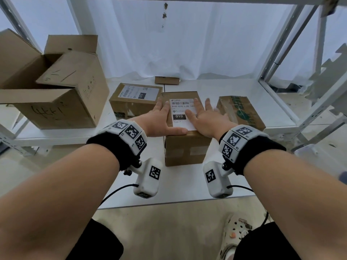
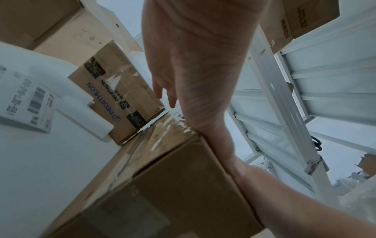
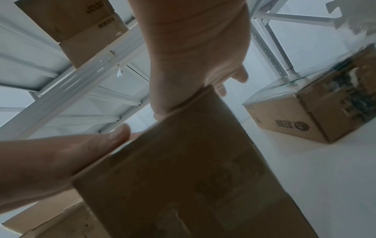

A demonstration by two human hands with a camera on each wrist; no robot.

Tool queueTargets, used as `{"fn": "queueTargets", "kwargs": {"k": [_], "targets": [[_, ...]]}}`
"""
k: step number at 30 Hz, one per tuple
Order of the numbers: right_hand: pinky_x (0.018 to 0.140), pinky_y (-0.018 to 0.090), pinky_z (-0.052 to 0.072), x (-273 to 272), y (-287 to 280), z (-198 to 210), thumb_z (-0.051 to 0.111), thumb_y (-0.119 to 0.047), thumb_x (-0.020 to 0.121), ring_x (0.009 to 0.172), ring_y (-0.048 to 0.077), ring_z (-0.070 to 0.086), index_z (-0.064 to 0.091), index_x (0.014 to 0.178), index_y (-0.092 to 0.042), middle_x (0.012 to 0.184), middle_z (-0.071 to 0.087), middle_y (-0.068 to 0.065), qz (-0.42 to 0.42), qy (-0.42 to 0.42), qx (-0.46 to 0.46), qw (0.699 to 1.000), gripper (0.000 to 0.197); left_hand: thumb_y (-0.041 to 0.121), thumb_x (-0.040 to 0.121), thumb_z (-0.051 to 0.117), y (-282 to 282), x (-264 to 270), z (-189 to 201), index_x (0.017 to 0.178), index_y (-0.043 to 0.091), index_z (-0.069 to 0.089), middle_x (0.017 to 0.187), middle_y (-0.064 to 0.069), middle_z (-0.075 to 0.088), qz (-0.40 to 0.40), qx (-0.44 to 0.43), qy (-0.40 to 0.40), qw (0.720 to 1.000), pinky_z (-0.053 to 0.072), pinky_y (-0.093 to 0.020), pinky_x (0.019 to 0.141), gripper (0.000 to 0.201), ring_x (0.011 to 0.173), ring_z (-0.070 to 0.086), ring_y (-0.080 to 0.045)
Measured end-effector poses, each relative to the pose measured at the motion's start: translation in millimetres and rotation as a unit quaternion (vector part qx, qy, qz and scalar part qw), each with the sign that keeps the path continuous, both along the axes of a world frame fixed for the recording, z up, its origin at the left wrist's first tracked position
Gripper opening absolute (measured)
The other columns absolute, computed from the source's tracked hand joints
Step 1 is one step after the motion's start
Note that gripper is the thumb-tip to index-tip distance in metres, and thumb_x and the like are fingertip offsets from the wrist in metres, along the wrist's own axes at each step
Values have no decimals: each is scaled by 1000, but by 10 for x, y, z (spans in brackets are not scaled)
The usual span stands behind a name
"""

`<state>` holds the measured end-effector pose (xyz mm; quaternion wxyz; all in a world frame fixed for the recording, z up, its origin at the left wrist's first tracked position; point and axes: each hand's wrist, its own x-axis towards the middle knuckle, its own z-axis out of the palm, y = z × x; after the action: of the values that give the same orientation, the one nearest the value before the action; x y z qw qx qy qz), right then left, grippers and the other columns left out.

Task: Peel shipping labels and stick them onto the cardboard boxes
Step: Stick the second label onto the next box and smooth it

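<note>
A small cardboard box stands mid-table with a white shipping label on its top, barcode and a black "010" patch showing. My left hand lies flat on the label's left edge, fingers straight, thumb along the box's near edge. My right hand lies flat on the label's right side, fingers spread and straight. In the left wrist view the left hand rests on the box. From the right wrist, the right hand sits over the box. A second box behind-left carries its own label.
A large open carton fills the left of the white table. A box with green print lies at right. A cardboard scrap sits at the back. Sheets of labels lie on the table left. White shelf posts rise at right.
</note>
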<state>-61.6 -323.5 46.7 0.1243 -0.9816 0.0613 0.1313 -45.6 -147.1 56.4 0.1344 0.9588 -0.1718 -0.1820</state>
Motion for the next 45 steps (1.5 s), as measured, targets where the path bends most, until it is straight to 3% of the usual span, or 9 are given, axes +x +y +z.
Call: {"fn": "queueTargets", "kwargs": {"k": [2,4,8,10,15,20,32,38,45], "targets": [[111,53,28,-32,-16,3,11,-69,90,139,35,31,-6,151,-31,160,12,10,-26,-15,44,999,74,68,77,54,-13,-37,21,151,13,2,157,-12,16,16,-46,-9,999,27,-36,113,106,139,32,-26],[103,46,40,-83,-64,45,18,-63,94,128,34,45,4,151,-24,148,38,13,-43,-61,82,994,71,55,88,50,-30,-36,38,146,12,20,131,-9,52,60,-129,-24,990,51,-32,88,78,102,61,-21],[81,34,47,-154,-178,97,38,-41,99,92,21,58,30,136,-16,123,56,7,-75,-120,181,973,45,30,95,52,-67,-25,95,133,15,36,109,-7,56,140,-261,-4,955,57,-25,57,44,75,66,-17],[77,31,47,-163,-205,85,45,-33,97,83,13,55,34,127,-18,119,56,4,-69,-122,222,965,36,27,93,56,-102,-11,87,127,16,40,117,-8,58,146,-300,2,943,59,-30,64,39,83,66,-20],[100,38,44,-76,-320,50,50,-31,95,114,19,48,41,129,-18,133,50,3,-68,-168,251,951,38,32,89,61,-255,25,82,130,17,45,133,-2,52,99,-333,-18,938,46,-34,100,46,113,54,-18],[101,31,39,104,-432,-34,48,-27,97,120,20,47,46,134,-14,135,50,6,-26,-172,217,961,39,37,85,65,-393,147,-112,141,19,37,147,-5,36,52,-219,-60,973,31,-36,112,65,133,37,-22],[105,46,32,312,-1063,-302,27,-41,99,118,33,49,54,124,-9,128,56,14,-163,-256,88,949,49,51,84,58,-789,431,-336,136,28,34,151,-9,22,66,-161,-146,974,33,-46,109,62,135,33,-31],[111,64,11,177,-1331,-462,50,-73,76,140,41,20,24,144,-20,151,21,19,-206,-30,-25,978,90,46,86,58,-840,469,-391,138,26,34,154,-5,16,68,-154,-181,969,29,-46,112,60,139,24,-31],[104,47,33,137,-1337,-484,64,-66,70,129,39,30,19,139,-16,138,31,25,-234,-15,-11,972,96,26,91,55,-734,338,-332,112,14,62,119,-9,50,2,-133,-349,928,36,-35,101,25,113,45,-27]]}}
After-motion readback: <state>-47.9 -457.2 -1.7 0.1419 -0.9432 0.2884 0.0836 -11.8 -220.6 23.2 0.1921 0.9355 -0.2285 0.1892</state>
